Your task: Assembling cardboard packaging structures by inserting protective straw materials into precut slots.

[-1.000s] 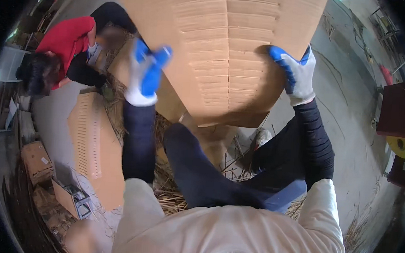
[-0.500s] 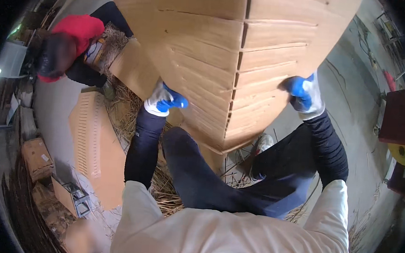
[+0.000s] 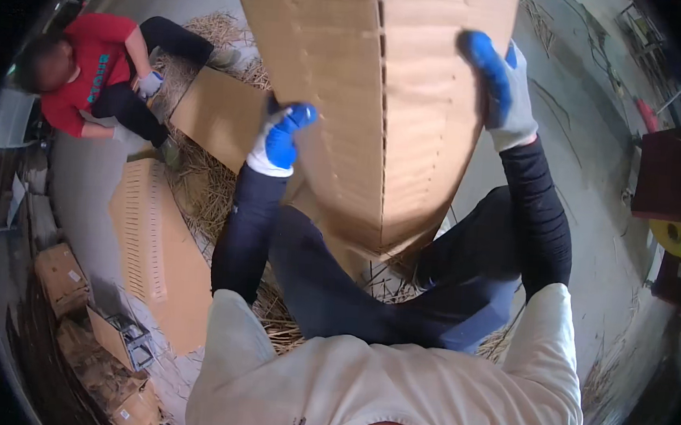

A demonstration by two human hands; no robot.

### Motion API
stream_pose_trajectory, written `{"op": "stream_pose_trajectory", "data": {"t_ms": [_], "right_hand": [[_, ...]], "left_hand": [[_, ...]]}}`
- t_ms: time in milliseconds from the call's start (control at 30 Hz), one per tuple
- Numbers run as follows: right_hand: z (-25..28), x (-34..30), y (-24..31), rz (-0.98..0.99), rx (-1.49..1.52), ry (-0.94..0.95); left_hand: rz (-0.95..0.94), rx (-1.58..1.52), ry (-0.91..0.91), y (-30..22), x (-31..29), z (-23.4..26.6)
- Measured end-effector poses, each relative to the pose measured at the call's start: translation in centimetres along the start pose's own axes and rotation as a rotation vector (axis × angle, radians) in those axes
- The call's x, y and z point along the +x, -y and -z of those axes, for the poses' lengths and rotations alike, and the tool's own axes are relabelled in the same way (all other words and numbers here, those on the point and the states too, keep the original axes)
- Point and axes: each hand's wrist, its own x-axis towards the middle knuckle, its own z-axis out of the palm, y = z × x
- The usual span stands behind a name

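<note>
In front of me stands a large cardboard sheet (image 3: 339,125), bent along a slotted crease with rows of slits on both sides. Its lower corner is down between my knees. My left hand (image 3: 281,139), in a white glove with blue coating, grips the left edge, thumb on the face and the other fingers mostly hidden behind. Higher up on the right edge, my right hand (image 3: 503,93) in a matching glove is closed round the board, its blue fingers against the outer face.
A second slitted cardboard sheet (image 3: 170,272) lies on the floor at left. Another flat cardboard piece (image 3: 217,117) rests on scattered straw-like stalks (image 3: 209,176), near a seated co-worker in a red shirt (image 3: 102,62). Cardboard boxes (image 3: 63,276) stand far left; dark red machinery (image 3: 671,172) is at right.
The cardboard has folded narrower along its crease. Both my hands have moved up its edges, the right one further. The co-worker has straightened from a bent-over posture.
</note>
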Motion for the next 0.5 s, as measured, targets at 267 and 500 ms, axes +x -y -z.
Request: {"op": "stream_pose_trajectory", "data": {"t_ms": [267,500], "right_hand": [[-2.6,-4.5,1.3,-0.679,0.910,0.109],[-6.6,-4.7,3.0,-0.704,0.609,-0.212]], "left_hand": [[-0.163,0.119,-0.069,-4.6,1.1,1.4],[-0.199,0.062,-0.101,-10.7,4.3,-2.8]]}}
